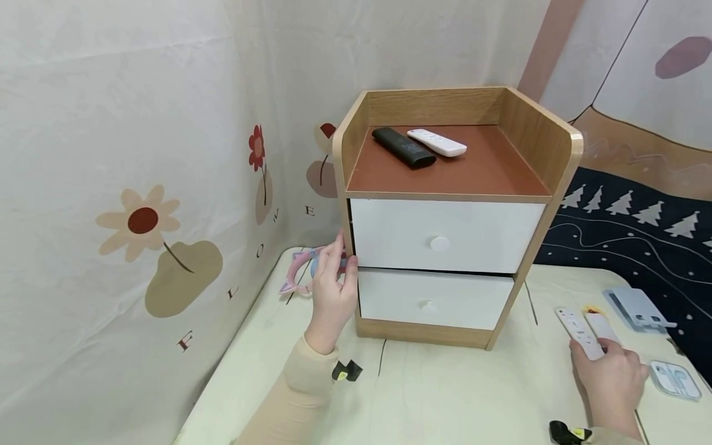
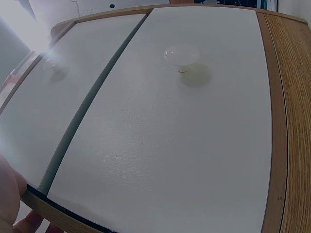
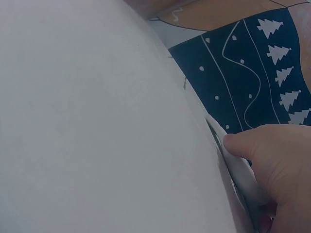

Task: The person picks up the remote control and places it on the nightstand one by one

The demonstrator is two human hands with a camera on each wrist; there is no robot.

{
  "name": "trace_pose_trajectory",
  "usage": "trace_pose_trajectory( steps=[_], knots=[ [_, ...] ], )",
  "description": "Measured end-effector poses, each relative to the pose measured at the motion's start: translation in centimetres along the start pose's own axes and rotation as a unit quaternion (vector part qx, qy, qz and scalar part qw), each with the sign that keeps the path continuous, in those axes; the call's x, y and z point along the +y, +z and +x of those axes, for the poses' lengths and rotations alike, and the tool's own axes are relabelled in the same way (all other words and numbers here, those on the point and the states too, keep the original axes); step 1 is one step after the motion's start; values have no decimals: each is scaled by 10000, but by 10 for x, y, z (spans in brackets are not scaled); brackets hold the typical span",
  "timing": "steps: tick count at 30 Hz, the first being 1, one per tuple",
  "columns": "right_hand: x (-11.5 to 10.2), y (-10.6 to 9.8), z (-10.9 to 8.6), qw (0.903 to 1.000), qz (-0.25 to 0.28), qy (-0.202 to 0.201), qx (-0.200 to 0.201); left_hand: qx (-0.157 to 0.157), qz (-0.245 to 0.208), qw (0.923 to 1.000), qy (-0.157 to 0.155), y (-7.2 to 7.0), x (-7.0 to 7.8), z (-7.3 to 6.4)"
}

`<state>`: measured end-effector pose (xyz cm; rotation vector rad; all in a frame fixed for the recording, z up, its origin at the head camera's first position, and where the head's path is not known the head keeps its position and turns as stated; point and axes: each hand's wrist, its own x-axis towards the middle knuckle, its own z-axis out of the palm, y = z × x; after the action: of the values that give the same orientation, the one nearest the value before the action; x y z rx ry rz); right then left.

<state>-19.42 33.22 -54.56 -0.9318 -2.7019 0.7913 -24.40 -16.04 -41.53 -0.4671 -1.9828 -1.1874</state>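
Smooth-looking cream surface (image 1: 445, 389) under a boxy wood-grain cabinet (image 1: 478, 176) with flat white drawers (image 1: 397, 238). Left hand (image 1: 334, 293) pinches the cabinet's side edge; right hand (image 1: 614, 377) has a slim, round-cornered white remote (image 1: 580, 332) gripped, off to the cabinet's right.

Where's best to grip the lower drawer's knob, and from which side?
Probably best: straight from the front, pinching the knob just behind its rim, since it is a wide disc on a narrower stem, standing off the drawer face. The left hand, at the left edge of the cabinet, is clear of it.
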Motion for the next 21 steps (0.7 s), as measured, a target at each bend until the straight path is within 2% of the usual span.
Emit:
trace_pose_trajectory(
  steps=[5,13,21],
  knots=[
    [2,2,1,9999,4,-119,54,15,0,10000,-11,-1,0,-2],
    [2,4,1,9998,168,40,-48,88,18,9999,83,0,0,-2],
    [1,5,1,9990,408,-2,154,135,-34,9998,139,1,-1,-1]
  ],
)
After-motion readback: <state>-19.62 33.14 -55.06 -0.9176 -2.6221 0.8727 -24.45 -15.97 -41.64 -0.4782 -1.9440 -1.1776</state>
